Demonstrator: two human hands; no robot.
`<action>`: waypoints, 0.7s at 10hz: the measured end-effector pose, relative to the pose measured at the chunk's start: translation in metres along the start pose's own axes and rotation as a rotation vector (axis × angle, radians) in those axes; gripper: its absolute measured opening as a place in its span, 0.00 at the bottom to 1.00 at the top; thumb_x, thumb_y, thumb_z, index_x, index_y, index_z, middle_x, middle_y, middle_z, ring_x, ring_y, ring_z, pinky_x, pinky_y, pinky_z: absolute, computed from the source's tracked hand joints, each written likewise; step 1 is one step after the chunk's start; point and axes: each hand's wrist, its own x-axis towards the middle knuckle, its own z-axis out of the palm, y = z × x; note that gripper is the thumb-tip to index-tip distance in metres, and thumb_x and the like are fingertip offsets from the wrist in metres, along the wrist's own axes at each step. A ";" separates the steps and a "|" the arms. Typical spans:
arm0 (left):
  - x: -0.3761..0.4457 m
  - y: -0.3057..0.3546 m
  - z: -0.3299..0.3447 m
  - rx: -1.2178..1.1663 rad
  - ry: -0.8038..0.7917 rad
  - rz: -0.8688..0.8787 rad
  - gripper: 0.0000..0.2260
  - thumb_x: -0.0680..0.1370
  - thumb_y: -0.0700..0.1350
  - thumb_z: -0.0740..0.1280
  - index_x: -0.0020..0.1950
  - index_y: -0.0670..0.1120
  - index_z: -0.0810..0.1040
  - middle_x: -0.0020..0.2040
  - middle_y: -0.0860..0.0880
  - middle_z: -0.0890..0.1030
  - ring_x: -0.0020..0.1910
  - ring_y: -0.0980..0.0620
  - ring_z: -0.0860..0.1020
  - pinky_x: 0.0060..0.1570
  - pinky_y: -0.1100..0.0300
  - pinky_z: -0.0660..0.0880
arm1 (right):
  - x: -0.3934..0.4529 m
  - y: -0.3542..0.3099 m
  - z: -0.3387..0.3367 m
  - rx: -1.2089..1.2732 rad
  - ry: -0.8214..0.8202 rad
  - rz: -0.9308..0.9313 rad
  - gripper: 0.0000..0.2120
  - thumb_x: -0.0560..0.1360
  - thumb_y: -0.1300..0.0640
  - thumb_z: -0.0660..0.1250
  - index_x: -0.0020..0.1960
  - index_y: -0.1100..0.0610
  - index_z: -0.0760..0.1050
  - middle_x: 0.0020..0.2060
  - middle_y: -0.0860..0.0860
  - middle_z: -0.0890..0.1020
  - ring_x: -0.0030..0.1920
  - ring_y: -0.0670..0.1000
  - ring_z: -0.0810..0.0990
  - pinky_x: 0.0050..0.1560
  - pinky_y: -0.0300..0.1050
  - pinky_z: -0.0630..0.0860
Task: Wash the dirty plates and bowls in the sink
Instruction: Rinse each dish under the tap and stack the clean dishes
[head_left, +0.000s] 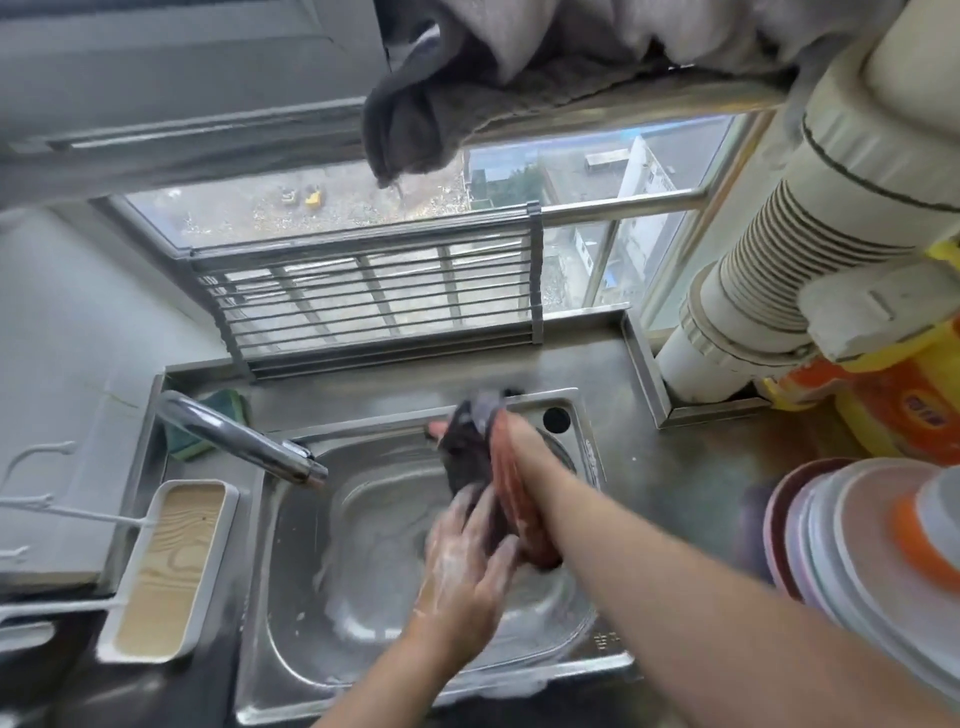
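Hanging over the sink (415, 670), at the basin's 1 o'clock: one reddish dish (519, 512) (blurred; plate or bowl, cannot tell), held on edge. Right hand (511, 441) grips its top rim together with a dark cloth (467, 457). Left hand (470, 561), soapy, fingers spread, presses flat on the cloth. Tap (244, 436) at 10 o'clock. Sponge (218, 415) behind it. Stacked plates (852, 551) at 3 o'clock. Rack (374, 296) at 12 o'clock.

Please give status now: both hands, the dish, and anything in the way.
Left hand soapy, fingers spread on dark cloth. Right hand holds reddish dish on edge over sink. Faucet left, clear.
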 end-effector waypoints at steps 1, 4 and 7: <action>0.001 0.017 0.015 -0.651 -0.224 -0.260 0.38 0.73 0.31 0.72 0.73 0.65 0.70 0.67 0.56 0.81 0.68 0.51 0.78 0.55 0.65 0.78 | 0.029 -0.036 -0.009 -0.716 -0.369 -0.173 0.15 0.85 0.43 0.63 0.59 0.51 0.83 0.52 0.47 0.85 0.57 0.51 0.82 0.63 0.48 0.73; 0.021 0.010 -0.029 -0.437 -0.858 -0.378 0.17 0.68 0.37 0.73 0.53 0.51 0.88 0.56 0.46 0.87 0.54 0.48 0.84 0.67 0.47 0.76 | -0.043 0.075 -0.096 -1.979 -0.770 0.366 0.34 0.75 0.27 0.52 0.67 0.48 0.78 0.62 0.53 0.82 0.67 0.60 0.77 0.70 0.60 0.69; 0.018 -0.123 -0.101 0.121 -0.178 -0.238 0.17 0.78 0.39 0.71 0.57 0.61 0.81 0.57 0.55 0.82 0.57 0.53 0.81 0.58 0.60 0.76 | -0.083 0.104 -0.071 -1.141 -0.458 0.365 0.07 0.67 0.52 0.65 0.34 0.54 0.71 0.28 0.48 0.72 0.31 0.52 0.69 0.34 0.46 0.63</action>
